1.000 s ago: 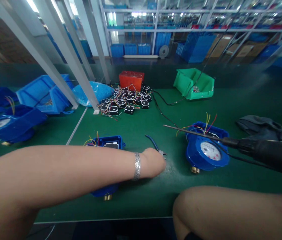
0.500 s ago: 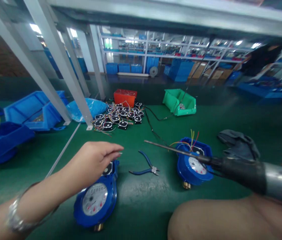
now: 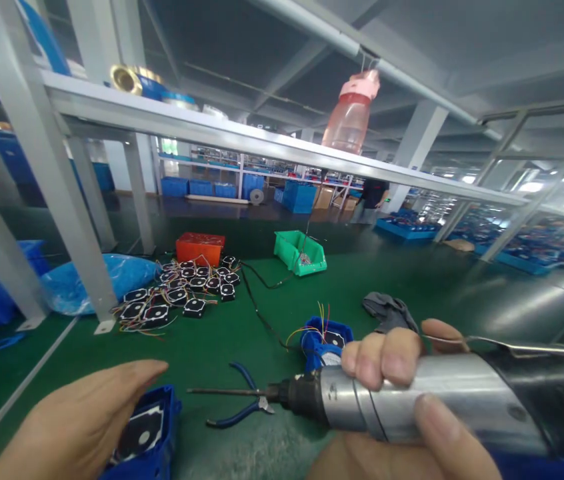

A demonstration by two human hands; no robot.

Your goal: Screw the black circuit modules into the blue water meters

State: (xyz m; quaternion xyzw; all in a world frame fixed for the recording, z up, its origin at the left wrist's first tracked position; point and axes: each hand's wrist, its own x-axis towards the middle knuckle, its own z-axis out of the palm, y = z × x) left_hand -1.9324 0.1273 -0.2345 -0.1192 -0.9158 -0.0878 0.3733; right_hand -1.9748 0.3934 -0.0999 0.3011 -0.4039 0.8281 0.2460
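Observation:
My right hand (image 3: 402,373) is wrapped round the silver body of an electric screwdriver (image 3: 462,393). Its long thin bit points left, across the blue-handled cutting pliers (image 3: 239,415) in this view. My left hand (image 3: 92,407) is beside and partly over a blue water meter (image 3: 165,427) with a black module set in it. The left fingers are pressed together; what they hold, if anything, is hidden. Behind the screwdriver stands a second blue water meter (image 3: 312,340), with yellow and red wires rising from it and its dial partly covered.
Several black modules with wires (image 3: 197,283) lie before a red box (image 3: 201,247). A green bin (image 3: 302,252) holds small parts. Grey cloth (image 3: 389,310) lies at right. A metal shelf post (image 3: 69,180) rises at left; a pink bottle (image 3: 349,117) stands on the shelf. A person (image 3: 372,200) is far back.
The view has tilted up and turned right, bringing the shelf top and bottle into sight. The screwdriver has come lower and further left in view, and my right hand now shows on it.

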